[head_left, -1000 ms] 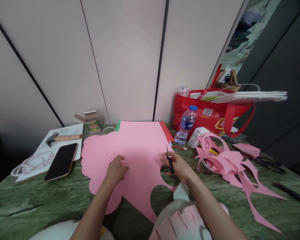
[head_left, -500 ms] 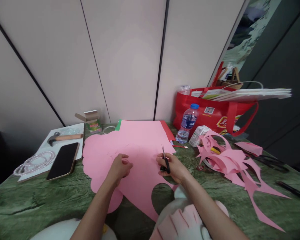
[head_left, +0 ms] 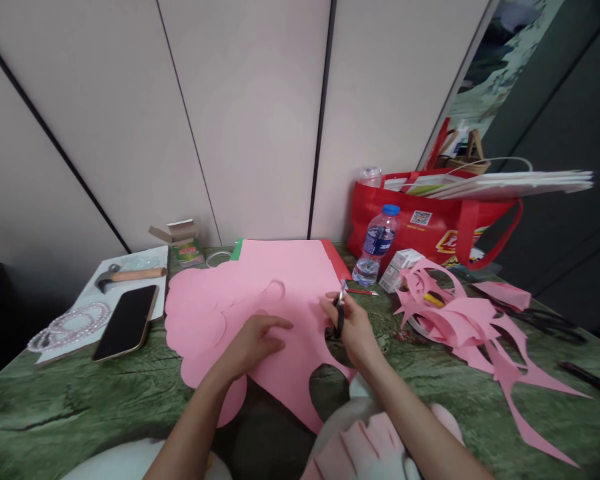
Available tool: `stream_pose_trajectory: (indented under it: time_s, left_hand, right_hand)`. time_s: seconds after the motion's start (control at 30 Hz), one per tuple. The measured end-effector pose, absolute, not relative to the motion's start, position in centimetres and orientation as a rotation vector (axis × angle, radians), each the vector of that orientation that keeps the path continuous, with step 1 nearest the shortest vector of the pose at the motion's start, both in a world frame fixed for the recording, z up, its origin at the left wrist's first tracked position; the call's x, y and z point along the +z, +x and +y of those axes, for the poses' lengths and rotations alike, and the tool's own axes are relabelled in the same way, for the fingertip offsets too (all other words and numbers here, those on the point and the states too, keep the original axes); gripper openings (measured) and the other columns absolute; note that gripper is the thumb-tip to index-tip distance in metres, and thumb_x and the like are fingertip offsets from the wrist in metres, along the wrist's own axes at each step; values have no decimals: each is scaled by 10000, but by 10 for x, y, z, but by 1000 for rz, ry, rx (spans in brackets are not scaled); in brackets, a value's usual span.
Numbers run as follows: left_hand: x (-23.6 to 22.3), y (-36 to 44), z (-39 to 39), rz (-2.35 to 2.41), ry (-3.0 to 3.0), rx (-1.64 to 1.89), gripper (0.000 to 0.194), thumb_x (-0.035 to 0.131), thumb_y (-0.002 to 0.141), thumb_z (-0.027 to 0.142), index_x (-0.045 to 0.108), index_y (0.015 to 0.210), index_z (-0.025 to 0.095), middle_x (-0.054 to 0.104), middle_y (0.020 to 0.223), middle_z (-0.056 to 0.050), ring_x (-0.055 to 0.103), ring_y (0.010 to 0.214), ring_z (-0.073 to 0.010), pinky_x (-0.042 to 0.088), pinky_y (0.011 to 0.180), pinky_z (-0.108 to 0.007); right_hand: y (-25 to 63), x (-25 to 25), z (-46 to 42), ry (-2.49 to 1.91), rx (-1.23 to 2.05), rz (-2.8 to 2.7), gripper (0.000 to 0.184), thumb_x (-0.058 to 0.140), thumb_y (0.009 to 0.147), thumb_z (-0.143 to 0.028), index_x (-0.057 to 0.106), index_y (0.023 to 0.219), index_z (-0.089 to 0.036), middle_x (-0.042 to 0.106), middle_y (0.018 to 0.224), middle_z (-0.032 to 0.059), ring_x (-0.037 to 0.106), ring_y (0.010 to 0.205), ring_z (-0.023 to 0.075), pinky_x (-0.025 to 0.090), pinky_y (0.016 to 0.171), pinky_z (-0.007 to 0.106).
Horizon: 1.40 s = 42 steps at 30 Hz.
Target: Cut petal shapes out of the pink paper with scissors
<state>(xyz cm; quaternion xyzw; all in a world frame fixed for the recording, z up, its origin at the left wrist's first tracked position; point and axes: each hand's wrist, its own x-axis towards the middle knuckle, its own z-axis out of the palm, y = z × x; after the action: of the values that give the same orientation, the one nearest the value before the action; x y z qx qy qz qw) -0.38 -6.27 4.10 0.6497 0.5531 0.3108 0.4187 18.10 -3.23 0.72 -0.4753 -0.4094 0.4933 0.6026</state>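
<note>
My right hand (head_left: 351, 320) is closed around small black-handled scissors (head_left: 339, 312), their blades pointing up and away from me. Over the pink paper sheet (head_left: 290, 360), my left hand (head_left: 260, 340) has its thumb and fingers apart, with nothing between them. Rounded cut-outs leave curved gaps along the sheet's right and near edges. To the left lie several overlapping scalloped pink paper pieces (head_left: 190, 307). Just beyond the left hand, a small curled pink paper piece (head_left: 276, 291) rests on top. More pink paper (head_left: 285, 257) lies behind, over green and red sheets.
Pink paper scraps (head_left: 470, 320) heap on the right. Behind them stand a water bottle (head_left: 378, 247), a white box (head_left: 401, 270) and a red bag (head_left: 430, 227). A phone (head_left: 127, 323), a hammer (head_left: 135, 274), beaded strings (head_left: 73, 327) and an opened box (head_left: 187, 250) lie left.
My left hand has moved right across the sheet, leaving the small curled piece behind on the pink pieces. My right hand, still holding the scissors, has shifted slightly right.
</note>
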Motion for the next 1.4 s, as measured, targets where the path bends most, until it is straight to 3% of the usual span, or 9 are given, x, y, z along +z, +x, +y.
stream_pose_trajectory:
  time_s: [0.13, 0.27, 0.5, 0.73, 0.87, 0.97, 1.03, 1.17, 1.4]
  left_hand:
    - [60, -4, -66, 1514, 1693, 981, 387, 530, 711, 152, 617, 1083, 215, 621, 836, -15, 520, 712, -173, 383, 686, -272]
    - [69, -5, -69, 1652, 1645, 1432, 518, 568, 732, 195, 424, 1226, 255, 392, 623, 69, 332, 471, -104, 309, 479, -218]
    - [69, -1, -70, 1586, 1188, 1979, 319, 673, 657, 179, 389, 792, 234, 287, 558, 112, 258, 399, -44, 194, 372, -154]
    - [65, 1, -65, 1241, 943, 1835, 306, 715, 621, 205, 426, 721, 205, 274, 446, 141, 265, 391, -22, 274, 423, -118]
    - [69, 3, -66, 1000, 872, 1517, 259, 694, 658, 270, 568, 850, 152, 590, 613, 21, 555, 597, -113, 456, 576, -217]
    - [72, 3, -68, 817, 680, 1380, 164, 648, 716, 199, 626, 857, 119, 670, 762, -60, 617, 733, -181, 497, 632, -262]
    - [71, 3, -66, 859, 471, 1491, 62, 589, 743, 79, 620, 781, 117, 666, 723, -46, 622, 671, -137, 501, 598, -220]
    - [64, 1, -58, 998, 287, 1683, 238, 431, 807, -11, 552, 671, 142, 625, 631, 2, 612, 617, -57, 489, 621, -146]
    - [59, -4, -57, 1131, 613, 1615, 276, 557, 774, 371, 576, 605, 154, 570, 584, 15, 558, 568, -110, 460, 575, -232]
  right_hand:
    - [178, 32, -46, -986, 921, -958, 249, 657, 684, -351, 537, 863, -226, 516, 717, -33, 523, 708, 143, 434, 669, 265]
    - [167, 39, -59, -928, 1099, -1063, 173, 691, 659, -309, 562, 710, -206, 560, 634, -24, 532, 598, 141, 448, 588, 265]
    - [153, 23, -62, -876, 1524, -976, 274, 743, 601, -352, 559, 687, -168, 650, 601, 29, 595, 488, 161, 493, 446, 280]
    - [158, 26, -57, -811, 1421, -682, 301, 759, 576, -269, 493, 701, -203, 603, 600, -52, 611, 572, 135, 541, 601, 306]
    - [159, 27, -55, -791, 1341, -645, 318, 768, 555, -219, 481, 690, -205, 571, 572, -82, 582, 530, 107, 519, 556, 255]
    - [160, 28, -54, -796, 1266, -623, 324, 769, 556, -201, 480, 702, -205, 557, 556, -96, 578, 518, 94, 499, 541, 221]
    - [162, 28, -53, -801, 1224, -603, 326, 768, 562, -200, 480, 715, -205, 554, 551, -102, 579, 511, 89, 488, 532, 208]
    - [163, 26, -52, -809, 1217, -575, 332, 783, 544, -187, 495, 709, -194, 554, 539, -104, 568, 493, 76, 488, 523, 194]
    - [165, 20, -50, -837, 1300, -462, 341, 795, 522, -202, 515, 716, -194, 563, 521, -103, 554, 471, 77, 511, 487, 210]
